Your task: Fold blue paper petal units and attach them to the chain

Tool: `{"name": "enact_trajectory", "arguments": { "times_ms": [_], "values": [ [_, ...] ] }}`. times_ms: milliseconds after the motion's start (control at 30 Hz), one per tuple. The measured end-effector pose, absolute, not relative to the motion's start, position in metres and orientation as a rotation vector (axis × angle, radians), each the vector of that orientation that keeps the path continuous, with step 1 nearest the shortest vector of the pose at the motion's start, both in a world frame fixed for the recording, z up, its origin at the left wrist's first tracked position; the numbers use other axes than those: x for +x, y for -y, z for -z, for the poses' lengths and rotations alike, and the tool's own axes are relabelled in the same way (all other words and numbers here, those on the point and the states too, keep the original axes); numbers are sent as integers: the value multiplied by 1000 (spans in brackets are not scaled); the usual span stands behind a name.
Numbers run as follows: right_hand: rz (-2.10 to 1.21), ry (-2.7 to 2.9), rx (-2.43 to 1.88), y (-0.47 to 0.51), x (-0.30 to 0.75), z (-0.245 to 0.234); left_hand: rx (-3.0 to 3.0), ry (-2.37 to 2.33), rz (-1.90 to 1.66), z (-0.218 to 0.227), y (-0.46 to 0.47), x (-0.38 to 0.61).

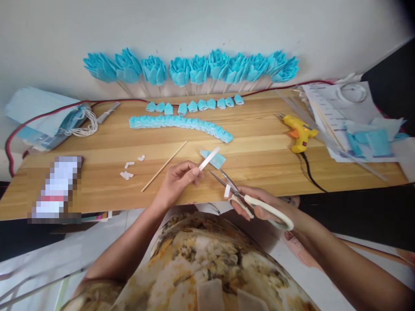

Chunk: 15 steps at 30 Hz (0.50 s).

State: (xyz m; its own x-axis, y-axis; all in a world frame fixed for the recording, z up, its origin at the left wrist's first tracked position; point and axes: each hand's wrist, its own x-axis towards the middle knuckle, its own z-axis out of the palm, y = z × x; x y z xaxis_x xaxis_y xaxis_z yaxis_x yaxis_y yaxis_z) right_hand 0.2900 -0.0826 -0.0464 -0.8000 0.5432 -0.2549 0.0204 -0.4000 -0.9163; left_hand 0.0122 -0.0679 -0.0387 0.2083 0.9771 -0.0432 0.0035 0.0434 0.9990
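Note:
My left hand (183,179) pinches a narrow white strip (209,158) between thumb and fingers. My right hand (256,203) grips a pair of scissors (240,196) with pale handles, their blades parted and pointing toward the strip without touching it. A short white piece (227,191) is at the blades, close to my right fingers; whether it is held there I cannot tell. Behind the strip lies a flat blue piece (218,160) on the wooden table (259,151). Left of my left hand rests a thin wooden stick (164,166), with small white scraps (127,174) beyond it.
Blue flowers on sticks (180,71) lean along the wall. Before them lie folded blue pieces (192,106) and a long overlapping blue row (181,122). A yellow glue gun (300,133), papers (339,103), a phone (58,185) and bagged blue sheets (45,112) are around.

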Motion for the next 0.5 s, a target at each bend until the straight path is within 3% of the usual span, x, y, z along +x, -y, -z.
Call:
{"name": "enact_trajectory", "arguments": {
  "times_ms": [300, 500],
  "values": [
    [-2004, 1287, -845, 88, 325, 41, 1469, -1088, -998, -3, 45, 4],
    [-1829, 1030, -1121, 90, 333, 24, 2112, -1007, -896, -1, -44, 77]
  ]
}}
